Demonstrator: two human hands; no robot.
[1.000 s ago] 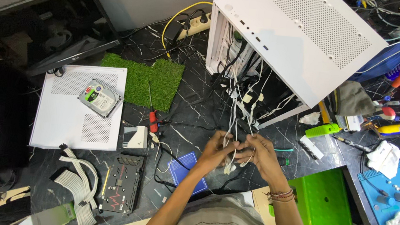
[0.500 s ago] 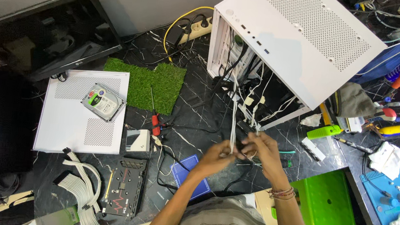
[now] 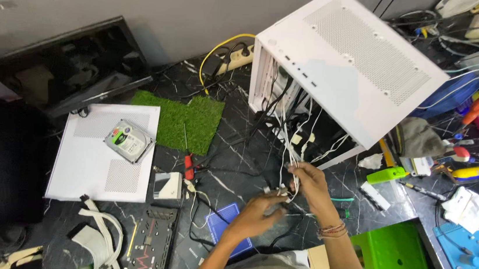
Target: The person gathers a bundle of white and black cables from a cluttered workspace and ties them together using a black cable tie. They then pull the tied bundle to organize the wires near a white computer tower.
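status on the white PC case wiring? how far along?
Done: the white case lies open and its side panel is off, flat on the table with a hard drive on it. In hand: the left hand and right hand both pinch the white cables hanging from the case. Left: those cables hang loose, and the graphics card sits outside the case.

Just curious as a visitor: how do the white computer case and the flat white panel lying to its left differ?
The white computer case is a boxy shell tilted on the floor, cables spilling from its open side; the white panel lies flat with a hard drive resting on it. The case is far bulkier. Both are white with perforated vents.
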